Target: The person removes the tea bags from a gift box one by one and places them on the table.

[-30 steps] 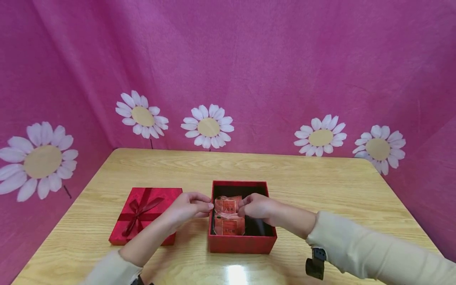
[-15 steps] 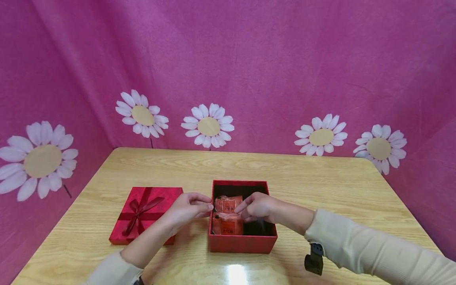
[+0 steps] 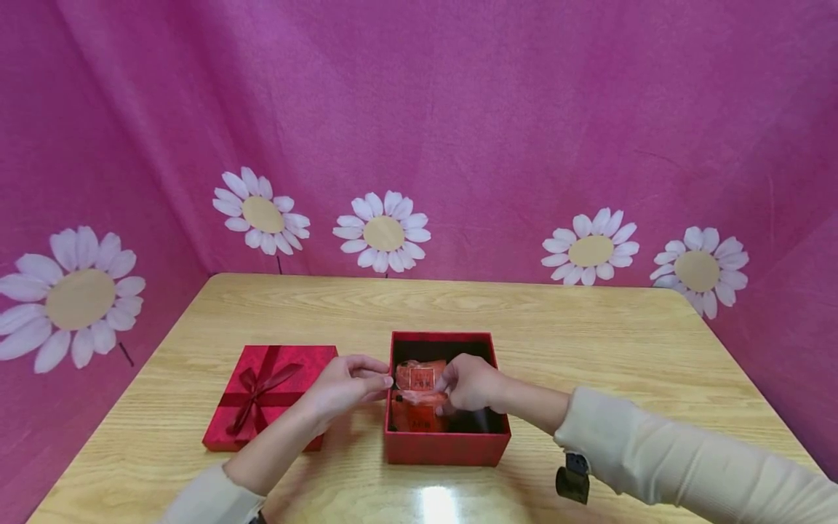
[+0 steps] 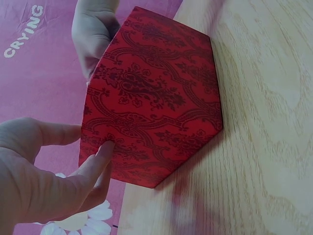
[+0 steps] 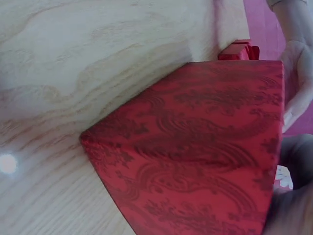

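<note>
A red gift box (image 3: pixel 448 449) with a dark inside stands without its lid on the wooden table. Two red packets (image 3: pixel 420 377) in clear wrap lie in its left half, one behind the other. My left hand (image 3: pixel 343 386) holds the box's left rim; in the left wrist view, its fingertips (image 4: pixel 105 148) touch the patterned outer wall. Reaching in from the right, my right hand (image 3: pixel 473 383) pinches the upper right edge of the front packet (image 3: pixel 415 416). In the right wrist view, the box wall hides the packets and most of that hand.
The red lid (image 3: pixel 262 393) with a dark red ribbon bow lies left of the box, beside my left forearm. The wooden table (image 3: pixel 556 327) ends at a pink curtain (image 3: pixel 458 145) printed with white daisies. A bright reflection shows at the table's front.
My right index finger, stretched over the packets half a second ago, has drawn back and curled. The front packet has shifted slightly. My left hand and the box stay in place.
</note>
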Demonstrator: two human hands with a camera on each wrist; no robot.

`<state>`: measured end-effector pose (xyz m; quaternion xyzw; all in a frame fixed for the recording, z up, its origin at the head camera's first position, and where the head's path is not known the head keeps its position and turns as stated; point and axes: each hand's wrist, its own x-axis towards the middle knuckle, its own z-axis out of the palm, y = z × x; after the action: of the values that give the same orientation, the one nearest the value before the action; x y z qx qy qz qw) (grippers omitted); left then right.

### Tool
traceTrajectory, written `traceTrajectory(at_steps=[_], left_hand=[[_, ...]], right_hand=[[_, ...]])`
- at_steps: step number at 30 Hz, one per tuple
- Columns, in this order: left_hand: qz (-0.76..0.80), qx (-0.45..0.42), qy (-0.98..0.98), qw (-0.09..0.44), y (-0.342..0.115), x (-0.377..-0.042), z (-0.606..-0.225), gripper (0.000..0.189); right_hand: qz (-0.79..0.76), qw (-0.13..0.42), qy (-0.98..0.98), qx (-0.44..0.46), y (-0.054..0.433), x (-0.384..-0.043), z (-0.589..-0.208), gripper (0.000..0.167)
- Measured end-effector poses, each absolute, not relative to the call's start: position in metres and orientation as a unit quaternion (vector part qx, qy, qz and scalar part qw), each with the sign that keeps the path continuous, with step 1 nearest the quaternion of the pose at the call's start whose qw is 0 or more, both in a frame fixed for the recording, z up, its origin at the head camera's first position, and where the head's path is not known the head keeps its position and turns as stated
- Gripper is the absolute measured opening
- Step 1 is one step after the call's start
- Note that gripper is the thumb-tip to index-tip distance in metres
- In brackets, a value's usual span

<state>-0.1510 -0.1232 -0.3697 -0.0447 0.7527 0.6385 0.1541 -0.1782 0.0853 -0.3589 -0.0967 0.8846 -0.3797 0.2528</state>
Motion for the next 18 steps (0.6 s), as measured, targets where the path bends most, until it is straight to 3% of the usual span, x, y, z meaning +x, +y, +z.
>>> traceTrajectory(at_steps=[3, 11, 18], left_hand=[[0.639, -0.044, 0.753, 0.152, -0.124, -0.151, -0.37, 0.029], [0.646, -0.045, 0.747, 0.149, -0.125, -0.15, -0.373, 0.031], [0.637, -0.102, 0.751, 0.142, -0.12, -0.153, -0.373, 0.026]], right_hand=[[-0.394, 0.239, 0.882, -0.097, 0.086, -0.18, -0.355, 0.015], [-0.447, 0.264, 0.851, -0.083, 0.094, -0.189, -0.347, 0.017], [-0.486, 0.291, 0.821, -0.07, 0.109, -0.196, -0.335, 0.024]])
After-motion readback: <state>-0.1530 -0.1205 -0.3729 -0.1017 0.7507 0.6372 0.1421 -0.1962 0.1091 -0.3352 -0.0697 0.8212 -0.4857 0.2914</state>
